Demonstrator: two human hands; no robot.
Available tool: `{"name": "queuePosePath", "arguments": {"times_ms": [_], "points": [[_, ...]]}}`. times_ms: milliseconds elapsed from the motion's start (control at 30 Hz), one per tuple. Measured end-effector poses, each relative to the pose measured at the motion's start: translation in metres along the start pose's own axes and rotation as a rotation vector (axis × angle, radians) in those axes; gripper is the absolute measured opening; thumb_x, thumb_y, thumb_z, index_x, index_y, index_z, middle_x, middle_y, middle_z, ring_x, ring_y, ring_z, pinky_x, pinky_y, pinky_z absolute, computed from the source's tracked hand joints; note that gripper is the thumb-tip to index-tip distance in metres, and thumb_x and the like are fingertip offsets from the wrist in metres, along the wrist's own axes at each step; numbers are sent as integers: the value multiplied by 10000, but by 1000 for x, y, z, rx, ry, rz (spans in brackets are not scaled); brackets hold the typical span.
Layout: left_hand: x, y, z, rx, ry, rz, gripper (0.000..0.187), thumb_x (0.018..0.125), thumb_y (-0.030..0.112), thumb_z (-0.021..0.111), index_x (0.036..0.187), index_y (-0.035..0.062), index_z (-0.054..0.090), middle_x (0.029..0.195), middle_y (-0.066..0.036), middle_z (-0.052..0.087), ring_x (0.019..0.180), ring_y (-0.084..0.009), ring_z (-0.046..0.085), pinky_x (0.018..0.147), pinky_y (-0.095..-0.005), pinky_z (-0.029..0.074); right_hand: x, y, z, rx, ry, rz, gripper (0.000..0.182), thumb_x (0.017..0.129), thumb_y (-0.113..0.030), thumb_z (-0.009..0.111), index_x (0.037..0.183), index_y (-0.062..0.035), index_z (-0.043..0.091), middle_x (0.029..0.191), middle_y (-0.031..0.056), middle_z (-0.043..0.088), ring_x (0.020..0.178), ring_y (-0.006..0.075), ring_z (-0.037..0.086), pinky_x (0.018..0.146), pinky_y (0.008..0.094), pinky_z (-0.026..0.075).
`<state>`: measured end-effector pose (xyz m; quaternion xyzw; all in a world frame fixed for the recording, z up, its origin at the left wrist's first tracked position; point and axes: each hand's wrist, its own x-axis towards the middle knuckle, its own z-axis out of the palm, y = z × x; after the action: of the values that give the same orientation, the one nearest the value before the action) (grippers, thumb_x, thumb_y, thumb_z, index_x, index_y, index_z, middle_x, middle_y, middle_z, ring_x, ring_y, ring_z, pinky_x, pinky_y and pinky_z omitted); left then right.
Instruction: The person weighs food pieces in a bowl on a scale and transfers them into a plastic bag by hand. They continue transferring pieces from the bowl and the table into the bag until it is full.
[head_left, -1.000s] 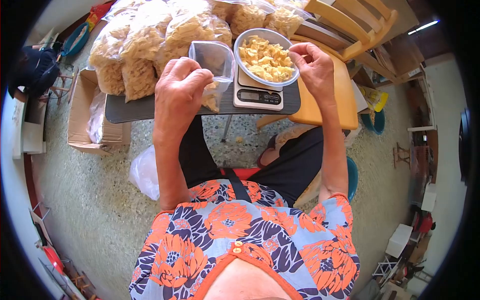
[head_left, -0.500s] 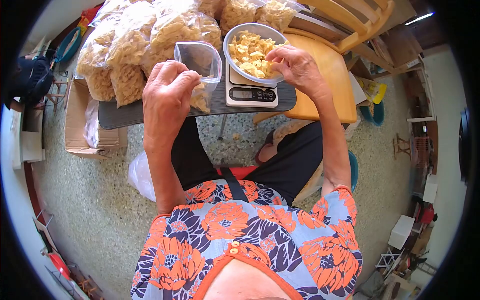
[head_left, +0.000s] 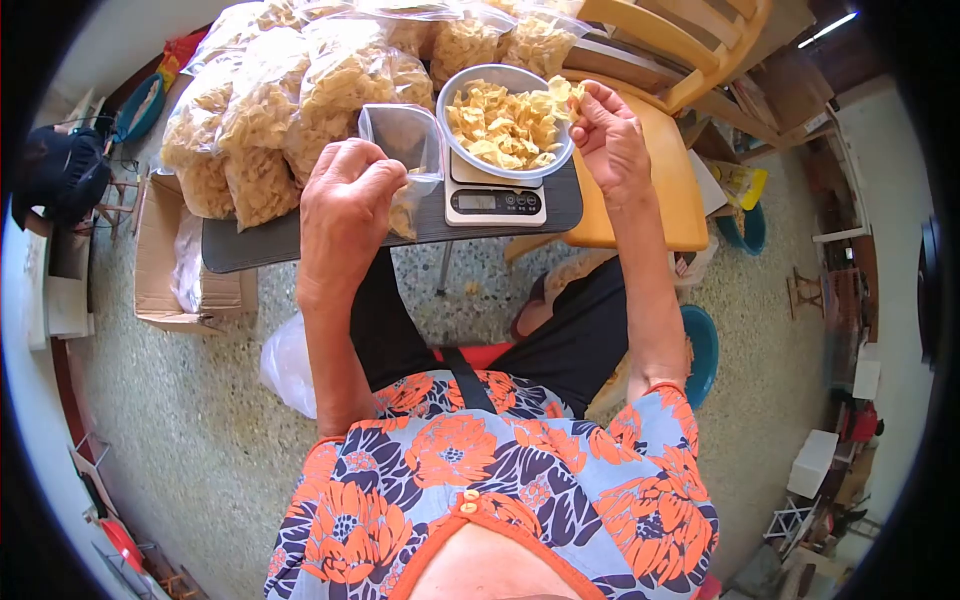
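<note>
Wooden chair (head_left: 668,175), cardboard box (head_left: 156,250), perhaps a stool (head_left: 806,297)

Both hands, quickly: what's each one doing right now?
Left hand: closed, pinching the clear bag.
Right hand: closed, holding chips at the bowl's rim.

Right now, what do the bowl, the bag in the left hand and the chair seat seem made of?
Bowl: probably smooth plastic, by its thin translucent rim. Bag: clear, glossy plastic film, by its see-through walls and glints. Chair seat: likely varnished wood, by its honey colour and sheen.
</note>
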<state>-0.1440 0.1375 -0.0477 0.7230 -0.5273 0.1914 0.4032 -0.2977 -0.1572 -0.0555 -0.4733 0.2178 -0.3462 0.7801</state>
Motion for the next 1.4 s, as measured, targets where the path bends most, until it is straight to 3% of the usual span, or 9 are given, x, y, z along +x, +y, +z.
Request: {"name": "queuePosePath", "arguments": {"times_ms": [400,533,600,733,800,833,867,1033,1400], "points": [[-1,-2,3,-30,8,41,98,804,54,782,888,37,736,885,-92,653,881,-301,641,769,-418,527,-47,10,107,47,-314,-57,151,980,-48,705,1131,-43,705,877,58,728,679,79,629,558,231,520],[0,2,-6,-20,11,36,100,792,48,778,884,40,738,870,-91,645,877,-302,639,763,-414,528,-56,26,129,-500,-349,-210,150,966,-78,727,1103,-20,708,854,32,711,718,66,636,592,229,522],[-2,1,-10,-16,14,29,109,780,26,776,883,40,740,859,-89,637,874,-302,636,759,-410,528,-58,31,131,-968,-406,-609,95,957,-28,722,1046,-20,756,903,22,728,783,67,665,683,224,531],[-1,-1,-14,-41,43,13,127,775,2,784,890,37,742,861,-91,639,878,-299,639,767,-412,529,-50,35,121,-1161,-568,-868,118,944,-3,717,1036,-44,779,944,44,747,808,64,665,673,233,520],[-1,-2,-14,-20,97,35,139,775,-12,794,896,34,743,879,-93,647,891,-295,643,778,-412,529,-51,28,119,-930,-568,-927,139,884,7,728,1004,-51,765,930,118,745,802,313,724,708,387,567],[-1,0,-16,-9,79,8,139,782,-14,800,900,33,744,901,-91,654,905,-290,647,785,-409,529,-49,18,114,-936,-446,-922,119,887,-7,748,993,-57,765,935,100,752,763,253,720,683,361,559],[-2,0,-16,-19,79,4,139,782,-14,800,900,33,744,901,-91,654,905,-290,647,785,-409,529,-53,7,109,-845,-295,-749,87,967,-36,720,1031,-45,779,929,-6,736,725,45,579,578,186,425],[-5,-7,-17,2,70,-5,140,788,-6,803,912,30,750,911,-86,657,909,-280,646,784,-402,527,-35,-9,56,-1142,-290,-416,192,881,-88,801,1062,-30,773,939,64,753,673,135,625,664,302,541],[-3,-3,-12,20,33,-10,134,802,3,799,928,19,755,908,-95,661,917,-289,645,799,-410,527,-28,9,56,-1491,-434,-418,351,836,-182,811,1177,-112,763,984,74,736,714,142,638,717,312,553]]}}
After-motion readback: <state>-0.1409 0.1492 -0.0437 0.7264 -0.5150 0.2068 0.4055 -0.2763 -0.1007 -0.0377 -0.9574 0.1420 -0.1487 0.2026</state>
